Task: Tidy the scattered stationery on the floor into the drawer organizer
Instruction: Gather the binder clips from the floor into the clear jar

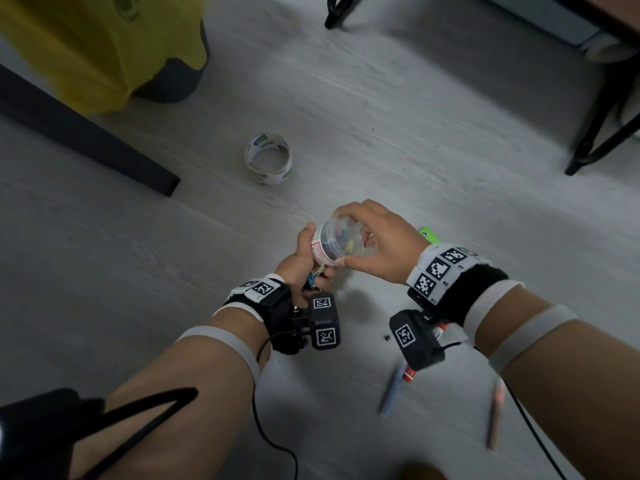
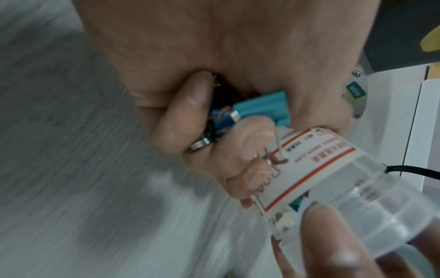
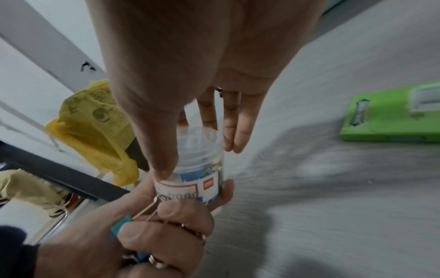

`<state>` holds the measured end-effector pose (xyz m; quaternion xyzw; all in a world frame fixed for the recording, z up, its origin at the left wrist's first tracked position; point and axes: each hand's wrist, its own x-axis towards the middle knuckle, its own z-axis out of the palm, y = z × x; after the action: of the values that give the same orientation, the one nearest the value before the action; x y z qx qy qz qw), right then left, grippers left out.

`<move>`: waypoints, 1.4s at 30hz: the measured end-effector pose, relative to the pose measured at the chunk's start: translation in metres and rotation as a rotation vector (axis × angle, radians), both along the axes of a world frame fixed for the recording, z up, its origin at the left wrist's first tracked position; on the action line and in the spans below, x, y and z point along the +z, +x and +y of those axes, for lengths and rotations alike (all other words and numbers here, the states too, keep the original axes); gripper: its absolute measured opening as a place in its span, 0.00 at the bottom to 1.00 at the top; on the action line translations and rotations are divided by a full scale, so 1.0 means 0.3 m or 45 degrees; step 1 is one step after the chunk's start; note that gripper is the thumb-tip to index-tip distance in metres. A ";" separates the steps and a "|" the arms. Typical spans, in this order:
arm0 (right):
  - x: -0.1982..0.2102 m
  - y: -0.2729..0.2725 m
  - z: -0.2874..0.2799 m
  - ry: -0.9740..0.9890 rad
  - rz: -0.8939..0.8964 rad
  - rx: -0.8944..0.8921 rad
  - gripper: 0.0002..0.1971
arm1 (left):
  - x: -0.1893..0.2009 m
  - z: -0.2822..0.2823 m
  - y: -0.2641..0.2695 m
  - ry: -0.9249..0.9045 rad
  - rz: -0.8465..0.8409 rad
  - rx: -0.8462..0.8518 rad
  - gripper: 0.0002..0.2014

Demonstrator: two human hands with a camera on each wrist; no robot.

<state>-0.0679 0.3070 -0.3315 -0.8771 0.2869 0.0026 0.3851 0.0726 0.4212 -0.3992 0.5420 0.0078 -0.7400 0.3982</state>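
A: Two hands share one clear jar (image 1: pixel 337 243). The left hand (image 1: pixel 304 259) curls around its base, binder clips (image 2: pixel 259 108) tucked under the lower fingers.

B: Why?

A: Probably to refill it. The right hand (image 1: pixel 379 242) pinches the lid (image 3: pixel 199 140) at its fingertips, likely unscrewing.

Yellow bag (image 1: pixel 100 46) over a dark bin (image 1: pixel 173 81), black furniture legs (image 1: pixel 595 133).
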 end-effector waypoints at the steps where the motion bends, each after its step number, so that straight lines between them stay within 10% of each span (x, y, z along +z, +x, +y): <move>1: -0.006 -0.012 -0.001 0.006 -0.030 -0.030 0.35 | 0.002 -0.007 -0.002 0.014 -0.001 0.001 0.39; 8: -0.084 -0.113 -0.019 0.031 -0.046 -0.355 0.35 | -0.004 -0.025 0.015 0.097 -0.004 -0.053 0.39; 15: -0.154 -0.179 0.015 -0.263 0.512 -0.260 0.45 | 0.026 -0.007 -0.025 0.055 0.121 -0.211 0.39; 19: -0.114 -0.165 0.026 -0.176 0.293 -0.088 0.53 | 0.009 0.021 -0.029 0.044 0.146 -0.211 0.40; 24: -0.093 -0.094 0.059 0.075 -0.028 -0.066 0.40 | 0.010 0.011 -0.022 0.072 0.105 -0.173 0.41; 27: -0.109 -0.092 0.049 0.122 -0.073 -0.271 0.35 | 0.020 0.003 0.007 0.098 -0.325 -0.322 0.44; 33: -0.173 -0.125 0.039 0.018 0.172 -0.415 0.34 | -0.035 -0.001 0.046 0.013 -1.060 0.168 0.09; 42: -0.137 -0.092 0.037 -0.021 0.369 -0.261 0.38 | -0.022 -0.011 0.051 -0.031 -1.545 -0.579 0.11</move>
<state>-0.0954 0.3181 -0.3727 -0.8368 0.4273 0.0874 0.3309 0.0881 0.4181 -0.4058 0.8474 -0.3420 -0.3682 0.1714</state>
